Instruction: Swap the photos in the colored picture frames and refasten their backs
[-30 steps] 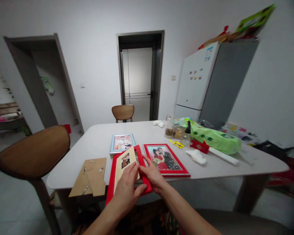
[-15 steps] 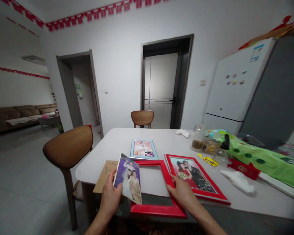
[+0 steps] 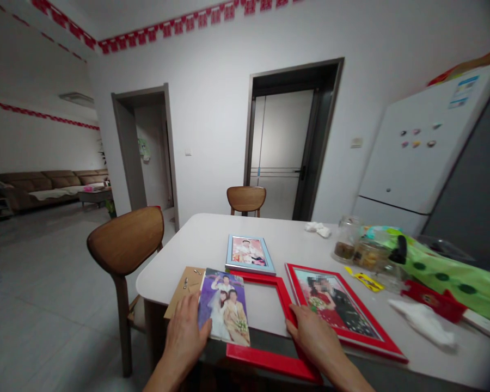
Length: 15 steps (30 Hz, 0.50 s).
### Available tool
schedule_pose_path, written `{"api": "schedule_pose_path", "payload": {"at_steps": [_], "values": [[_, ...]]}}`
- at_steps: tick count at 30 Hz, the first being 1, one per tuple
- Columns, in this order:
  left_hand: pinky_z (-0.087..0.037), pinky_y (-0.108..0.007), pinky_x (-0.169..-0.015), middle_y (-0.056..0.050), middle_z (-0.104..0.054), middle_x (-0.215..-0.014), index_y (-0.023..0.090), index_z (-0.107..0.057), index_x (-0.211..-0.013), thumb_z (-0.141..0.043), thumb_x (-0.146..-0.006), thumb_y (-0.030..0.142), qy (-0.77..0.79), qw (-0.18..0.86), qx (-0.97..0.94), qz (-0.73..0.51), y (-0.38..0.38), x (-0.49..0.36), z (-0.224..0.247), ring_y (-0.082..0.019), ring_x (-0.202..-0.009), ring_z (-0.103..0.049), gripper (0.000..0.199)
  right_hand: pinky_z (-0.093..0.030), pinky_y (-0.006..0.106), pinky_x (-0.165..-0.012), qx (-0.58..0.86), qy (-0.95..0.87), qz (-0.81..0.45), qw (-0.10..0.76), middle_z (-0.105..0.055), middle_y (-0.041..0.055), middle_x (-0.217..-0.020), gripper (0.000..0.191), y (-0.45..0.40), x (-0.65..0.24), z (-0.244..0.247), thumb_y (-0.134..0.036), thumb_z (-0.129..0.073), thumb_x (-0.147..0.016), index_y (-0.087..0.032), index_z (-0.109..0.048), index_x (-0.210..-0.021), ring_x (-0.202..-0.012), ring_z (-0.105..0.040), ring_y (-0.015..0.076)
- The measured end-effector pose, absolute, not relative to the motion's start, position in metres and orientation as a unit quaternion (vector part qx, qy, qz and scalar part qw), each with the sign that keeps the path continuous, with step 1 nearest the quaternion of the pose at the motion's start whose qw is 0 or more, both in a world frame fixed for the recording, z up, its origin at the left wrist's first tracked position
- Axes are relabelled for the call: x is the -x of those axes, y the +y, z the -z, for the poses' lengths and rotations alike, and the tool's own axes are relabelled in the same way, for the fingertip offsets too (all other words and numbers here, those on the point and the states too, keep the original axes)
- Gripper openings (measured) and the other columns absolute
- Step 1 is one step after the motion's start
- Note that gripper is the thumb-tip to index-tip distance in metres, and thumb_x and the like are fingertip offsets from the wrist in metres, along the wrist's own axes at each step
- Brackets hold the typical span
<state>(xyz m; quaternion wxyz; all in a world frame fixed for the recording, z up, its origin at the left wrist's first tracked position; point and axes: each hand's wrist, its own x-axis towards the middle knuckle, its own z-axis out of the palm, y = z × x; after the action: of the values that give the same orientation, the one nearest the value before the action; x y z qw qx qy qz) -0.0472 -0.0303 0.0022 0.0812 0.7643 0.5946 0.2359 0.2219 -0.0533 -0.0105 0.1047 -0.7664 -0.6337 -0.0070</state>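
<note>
A photo print [image 3: 224, 307] with a purple background lies nearly flat over the left part of an empty red frame [image 3: 269, 362]. My left hand [image 3: 184, 332] has its thumb on the print's left edge and its fingers by a brown backing board [image 3: 179, 288] with metal clips. The red frame's right side is gripped by my right hand [image 3: 314, 335], and its near edge reaches past the table. Right of it lies a second red frame [image 3: 338, 305] holding a couple's picture. A light blue frame [image 3: 250, 253] with a picture sits just beyond the empty one.
Glass jars [image 3: 347, 239], a yellow packet [image 3: 369, 282], a red box [image 3: 433, 299], crumpled white tissue [image 3: 424, 324] and a green bag [image 3: 453, 277] crowd the right of the white table [image 3: 175, 245]. Wooden chairs stand left [image 3: 126, 239] and behind [image 3: 246, 199].
The photo print has gone from tilted up in my left hand to nearly flat over the red frame's left side. The camera view has turned slightly left.
</note>
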Motion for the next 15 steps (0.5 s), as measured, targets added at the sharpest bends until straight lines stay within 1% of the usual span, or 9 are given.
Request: {"api": "schedule_pose_path", "payload": {"at_steps": [3,5,7,10,13,15], "values": [[-0.019,-0.036,-0.101,-0.009,-0.030,-0.134,0.015,-0.035,-0.125,-0.050,-0.061,0.019,0.515,0.084,-0.832,-0.188,-0.038,0.038,-0.004,-0.023,-0.123,-0.025,0.065,-0.041,0.033,-0.064,0.775,-0.626,0.025,0.083,-0.059,0.0129,-0.092,0.030,-0.056,-0.218,0.006,-0.027,-0.037,-0.076,-0.015,-0.056,-0.095,-0.079,-0.059,0.0245],[-0.015,-0.040,-0.102,-0.007,-0.027,-0.136,0.019,-0.038,-0.124,-0.049,-0.057,0.012,0.470,0.090,-0.865,-0.149,-0.039,0.030,-0.002,-0.024,-0.124,-0.021,0.068,-0.041,0.032,-0.062,0.776,-0.625,0.030,0.078,-0.058,0.0131,-0.093,0.030,-0.057,-0.217,0.006,-0.027,-0.037,-0.076,-0.016,-0.056,-0.096,-0.079,-0.059,0.0240],[-0.019,-0.043,-0.100,-0.008,-0.033,-0.133,0.020,-0.042,-0.121,-0.046,-0.061,0.007,0.445,0.084,-0.882,-0.129,-0.037,0.022,0.004,-0.025,-0.122,-0.025,0.061,-0.041,0.032,-0.062,0.774,-0.627,0.022,0.079,-0.058,0.0133,-0.095,0.030,-0.056,-0.218,0.009,-0.026,-0.038,-0.076,-0.016,-0.056,-0.097,-0.079,-0.059,0.0237],[-0.030,-0.040,-0.096,-0.010,-0.042,-0.126,0.018,-0.047,-0.117,-0.039,-0.071,0.005,0.424,0.066,-0.890,-0.152,-0.030,0.015,0.018,-0.023,-0.117,-0.035,0.049,-0.041,0.032,-0.063,0.774,-0.627,0.014,0.090,-0.057,0.0137,-0.095,0.030,-0.055,-0.220,0.013,-0.024,-0.038,-0.075,-0.016,-0.056,-0.098,-0.079,-0.058,0.0242],[-0.034,-0.038,-0.094,-0.009,-0.046,-0.123,0.019,-0.048,-0.116,-0.037,-0.072,0.005,0.405,0.049,-0.884,-0.226,-0.021,0.020,0.025,-0.021,-0.114,-0.040,0.048,-0.041,0.033,-0.064,0.771,-0.628,0.009,0.102,-0.057,0.0136,-0.094,0.029,-0.055,-0.221,0.014,-0.024,-0.039,-0.075,-0.016,-0.056,-0.096,-0.080,-0.058,0.0240],[-0.035,-0.036,-0.093,-0.008,-0.050,-0.119,0.020,-0.049,-0.115,-0.036,-0.072,0.006,0.402,0.058,-0.863,-0.301,-0.015,0.028,0.020,-0.019,-0.111,-0.044,0.046,-0.042,0.033,-0.063,0.771,-0.626,0.007,0.115,-0.057,0.0137,-0.094,0.030,-0.056,-0.220,0.010,-0.024,-0.038,-0.075,-0.016,-0.056,-0.098,-0.080,-0.058,0.0243]]}}
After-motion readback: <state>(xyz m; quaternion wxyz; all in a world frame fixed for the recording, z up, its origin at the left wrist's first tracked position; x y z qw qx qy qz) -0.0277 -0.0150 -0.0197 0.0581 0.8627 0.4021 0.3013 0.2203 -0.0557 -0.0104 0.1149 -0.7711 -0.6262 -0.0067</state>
